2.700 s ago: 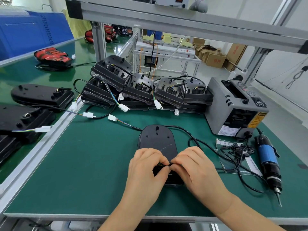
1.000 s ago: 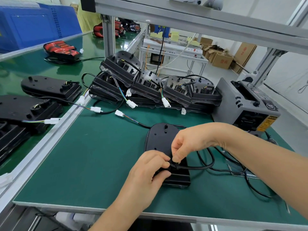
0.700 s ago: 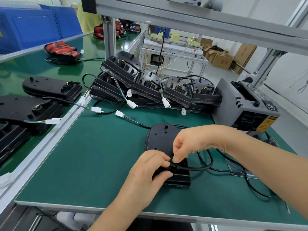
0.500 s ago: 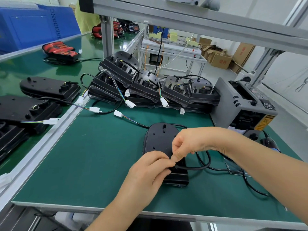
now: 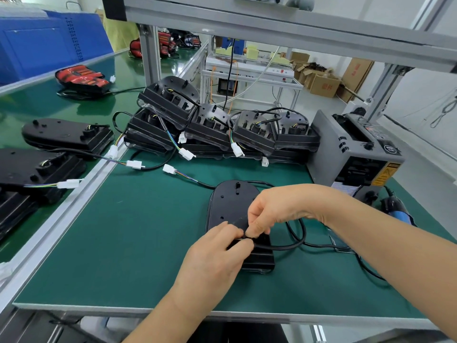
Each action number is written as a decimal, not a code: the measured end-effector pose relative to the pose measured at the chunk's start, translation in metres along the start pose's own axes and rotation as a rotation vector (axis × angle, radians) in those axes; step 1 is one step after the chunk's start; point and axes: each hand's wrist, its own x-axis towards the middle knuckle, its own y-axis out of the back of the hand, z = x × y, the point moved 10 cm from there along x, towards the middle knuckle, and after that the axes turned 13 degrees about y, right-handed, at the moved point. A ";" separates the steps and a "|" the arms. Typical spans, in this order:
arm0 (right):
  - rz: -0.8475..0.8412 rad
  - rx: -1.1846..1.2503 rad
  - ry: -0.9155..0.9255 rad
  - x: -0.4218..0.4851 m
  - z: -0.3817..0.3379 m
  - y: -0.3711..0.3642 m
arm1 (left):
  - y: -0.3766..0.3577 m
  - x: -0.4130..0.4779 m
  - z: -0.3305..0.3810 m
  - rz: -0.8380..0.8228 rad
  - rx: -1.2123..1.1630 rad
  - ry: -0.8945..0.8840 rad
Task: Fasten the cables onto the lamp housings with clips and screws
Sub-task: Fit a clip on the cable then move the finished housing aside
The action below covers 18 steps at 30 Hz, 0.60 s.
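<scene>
Housing [image 5: 230, 204] lies flat on the green mat [image 5: 138, 243], near the front edge, both hands over its near end. Left hand [image 5: 217, 253] has fingers curled, pinching the black cable [image 5: 294, 243] against the housing; right hand [image 5: 274, 211] pinches something small and dark just above the same spot, can't tell if it's a clip. Cable loops off to the right; more housings are stacked [image 5: 210, 125] along the back, grey dispenser [image 5: 356, 154] at right.

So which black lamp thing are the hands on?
The flat black plastic lamp housing lying alone mid-table, where the left hand and right hand pinch a black cable; the others sit piled behind or on the left bench.
</scene>
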 end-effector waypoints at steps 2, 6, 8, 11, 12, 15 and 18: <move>-0.008 0.017 0.018 -0.002 0.002 -0.002 | -0.001 0.000 0.000 -0.009 0.005 0.000; 0.011 0.064 0.050 -0.003 0.006 -0.003 | -0.001 0.000 -0.002 -0.028 -0.011 0.009; 0.032 0.062 0.056 -0.002 0.006 -0.002 | -0.001 0.001 -0.001 -0.026 -0.005 0.008; 0.014 0.009 0.042 -0.001 0.002 -0.001 | -0.001 0.001 -0.001 -0.031 0.000 0.021; 0.004 -0.011 0.036 -0.001 0.001 -0.001 | -0.001 0.002 -0.002 -0.037 -0.001 0.030; -0.018 -0.011 0.033 -0.004 -0.003 0.000 | -0.003 0.003 -0.003 -0.061 -0.013 0.058; -0.031 0.041 0.034 -0.008 -0.002 -0.002 | -0.003 0.003 -0.004 -0.071 -0.020 0.075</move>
